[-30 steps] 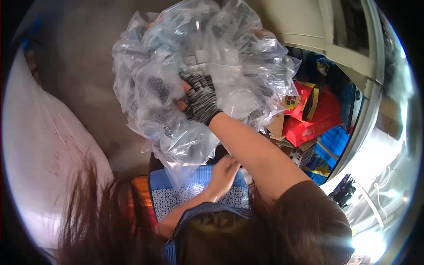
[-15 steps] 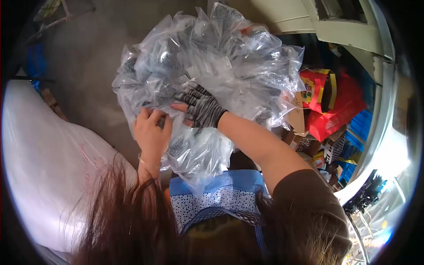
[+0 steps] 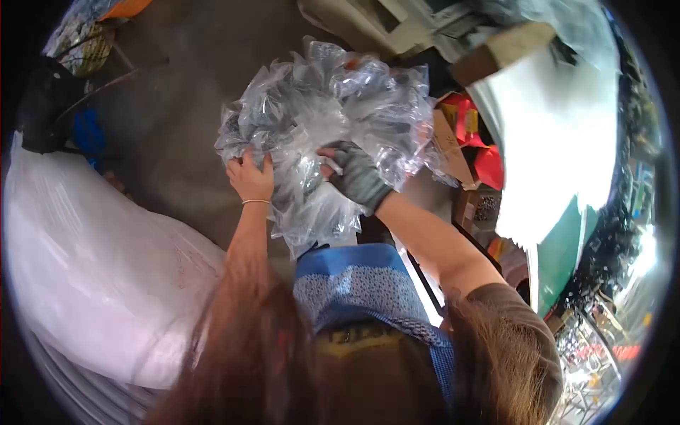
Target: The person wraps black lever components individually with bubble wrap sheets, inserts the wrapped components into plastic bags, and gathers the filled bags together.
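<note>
A large heap of clear plastic bags (image 3: 312, 113), spread out like a flower, lies in front of me. Dark contents show faintly through some bags. My left hand (image 3: 251, 177), bare with a thin band at the wrist, grips the left edge of the heap, its fingertips partly sunk in the plastic. Over the heap's middle is my right hand (image 3: 358, 177), in a grey striped fingerless glove. Its bare thumb and fingertip curl around a small pale piece, too blurred to name. Below the heap is my blue patterned apron (image 3: 361, 283).
A big white stuffed sack (image 3: 106, 262) fills the left side. To the right stand a cardboard box (image 3: 453, 149), a red bag (image 3: 489, 166) and a bright white sheet-like surface (image 3: 559, 127). A pale machine-like frame (image 3: 354, 21) is at the top.
My view has shifted, so the heap appears smaller. My hands have moved apart: the left stays at the heap's edge, the right sits further right. The white surface at right has come into view.
</note>
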Demonstrator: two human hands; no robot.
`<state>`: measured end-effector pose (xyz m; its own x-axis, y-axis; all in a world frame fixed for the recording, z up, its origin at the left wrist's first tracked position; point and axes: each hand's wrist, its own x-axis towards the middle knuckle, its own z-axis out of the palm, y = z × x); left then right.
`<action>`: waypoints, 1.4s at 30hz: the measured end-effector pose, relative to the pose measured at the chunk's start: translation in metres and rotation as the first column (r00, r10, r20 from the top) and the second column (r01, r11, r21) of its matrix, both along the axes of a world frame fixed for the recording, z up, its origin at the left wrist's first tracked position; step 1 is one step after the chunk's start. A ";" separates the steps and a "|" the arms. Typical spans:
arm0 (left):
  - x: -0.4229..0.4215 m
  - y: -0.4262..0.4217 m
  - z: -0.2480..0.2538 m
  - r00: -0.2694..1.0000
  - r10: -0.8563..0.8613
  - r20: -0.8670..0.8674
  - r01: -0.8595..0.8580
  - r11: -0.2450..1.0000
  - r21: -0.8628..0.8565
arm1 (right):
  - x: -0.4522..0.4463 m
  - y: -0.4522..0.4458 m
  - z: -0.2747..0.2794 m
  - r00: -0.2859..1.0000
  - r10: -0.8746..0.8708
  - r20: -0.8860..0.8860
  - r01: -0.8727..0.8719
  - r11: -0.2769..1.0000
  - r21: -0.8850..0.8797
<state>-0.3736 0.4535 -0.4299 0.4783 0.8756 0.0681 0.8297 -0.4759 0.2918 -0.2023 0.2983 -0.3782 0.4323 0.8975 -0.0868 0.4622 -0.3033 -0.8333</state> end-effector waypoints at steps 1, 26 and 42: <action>0.002 -0.004 0.012 1.000 -0.005 0.028 0.004 1.000 0.026 | -0.003 -0.028 0.019 0.991 -0.131 -0.012 0.130 0.988 -0.088; 0.340 -0.396 0.643 -0.371 -0.922 0.110 0.600 -0.147 0.786 | 0.271 -0.628 0.293 0.340 -0.792 0.507 0.937 0.238 -0.256; 0.455 -0.486 0.320 0.701 -0.713 0.017 0.711 0.700 0.064 | 0.410 -0.631 0.234 0.766 -0.606 0.214 0.586 0.520 -0.621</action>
<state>0.0811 -0.0323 -0.1097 0.9538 0.2697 0.1321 0.2261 -0.9345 0.2750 0.2080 -0.3326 -0.1442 0.8338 0.1525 -0.5306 -0.0449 -0.9392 -0.3405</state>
